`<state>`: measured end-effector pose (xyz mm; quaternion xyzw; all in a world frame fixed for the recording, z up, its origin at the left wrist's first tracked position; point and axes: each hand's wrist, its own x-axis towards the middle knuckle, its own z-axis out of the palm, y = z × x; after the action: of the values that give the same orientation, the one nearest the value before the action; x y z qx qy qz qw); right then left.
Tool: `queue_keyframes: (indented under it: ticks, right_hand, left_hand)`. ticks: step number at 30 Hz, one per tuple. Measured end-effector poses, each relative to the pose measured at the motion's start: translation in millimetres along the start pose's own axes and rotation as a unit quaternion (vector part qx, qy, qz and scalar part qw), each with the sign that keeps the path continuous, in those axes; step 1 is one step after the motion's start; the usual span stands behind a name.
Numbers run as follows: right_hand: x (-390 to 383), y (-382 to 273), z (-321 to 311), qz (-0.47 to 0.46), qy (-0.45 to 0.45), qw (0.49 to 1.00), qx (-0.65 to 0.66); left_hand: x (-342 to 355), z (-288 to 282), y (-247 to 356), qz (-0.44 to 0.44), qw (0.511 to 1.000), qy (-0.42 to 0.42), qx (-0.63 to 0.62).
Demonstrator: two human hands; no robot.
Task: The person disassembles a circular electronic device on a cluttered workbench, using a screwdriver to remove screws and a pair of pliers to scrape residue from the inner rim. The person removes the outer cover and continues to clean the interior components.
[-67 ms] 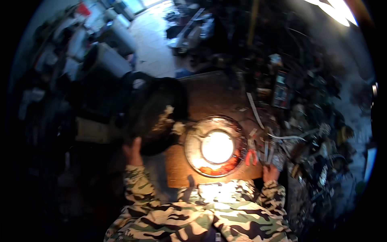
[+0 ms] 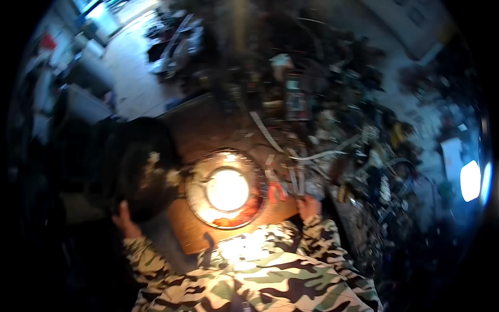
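Observation:
My left hand [image 2: 126,221] is at the near left side of a large dark round tub-like container [image 2: 148,166], its visible fingers stretched upward and apart. Whether they touch the container is too dark to tell. My right hand [image 2: 309,207] rests at the right end of a brown wooden tabletop [image 2: 184,229], beside red-handled pliers [image 2: 276,192] and some thin grey pieces. Its fingers are blurred. Between my hands, a round metal-rimmed thing [image 2: 194,206] lies on the wood with a glaring white disc in its middle and a reddish lower part.
Strips, wires and mixed scrap [image 2: 358,156] crowd the right side. A pale curved strip [image 2: 318,155] lies beyond the pliers. Pale bins [image 2: 86,104] stand at the far left, next to a light tiled floor [image 2: 132,78].
The whole view has swung to the right, so everything sits further left. Both hands keep about the same places by the container and the tabletop.

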<state>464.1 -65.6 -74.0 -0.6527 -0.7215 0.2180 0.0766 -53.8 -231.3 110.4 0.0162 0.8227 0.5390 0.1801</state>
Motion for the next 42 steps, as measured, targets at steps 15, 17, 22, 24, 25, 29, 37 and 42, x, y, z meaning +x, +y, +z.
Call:
queue_keyframes:
  ticks: [15, 17, 22, 24, 25, 29, 37, 42]
  right_hand:
    - [-78.0, 33.8, -27.6, 0.169, 0.087, 0.974, 0.120]
    - [-88.0, 40.1, -30.0, 0.176, 0.107, 0.971, 0.120]
    - [-95.1, 67.0, -57.6, 0.215, 0.164, 0.956, 0.110]
    - [-90.2, 90.5, -66.5, 0.187, 0.221, 0.956, 0.033]
    - [-77.7, 88.4, -76.2, 0.184, 0.238, 0.954, 0.015]
    - [-19.0, 88.4, -126.5, 0.114, 0.282, 0.948, -0.091]
    - [53.9, 120.2, -168.8, 0.148, 0.004, 0.975, -0.168]
    - [60.8, 122.8, -164.1, 0.094, 0.048, 0.990, -0.094]
  left_hand:
    - [123.1, -88.8, -131.5, 0.565, 0.726, -0.080, 0.383]
    - [125.9, -73.6, -139.9, 0.540, 0.780, -0.082, 0.304]
    - [102.1, -67.0, -118.1, 0.519, 0.808, -0.106, 0.258]
    - [97.1, -48.4, -120.6, 0.358, 0.908, -0.097, 0.198]
    - [89.6, -48.7, -112.5, 0.351, 0.907, -0.084, 0.216]
    - [75.6, -68.9, -110.7, 0.568, 0.738, -0.031, 0.363]
    - [61.2, -49.7, -43.4, 0.351, 0.631, -0.105, 0.684]
    - [90.1, -75.5, -119.8, 0.547, 0.742, -0.046, 0.384]
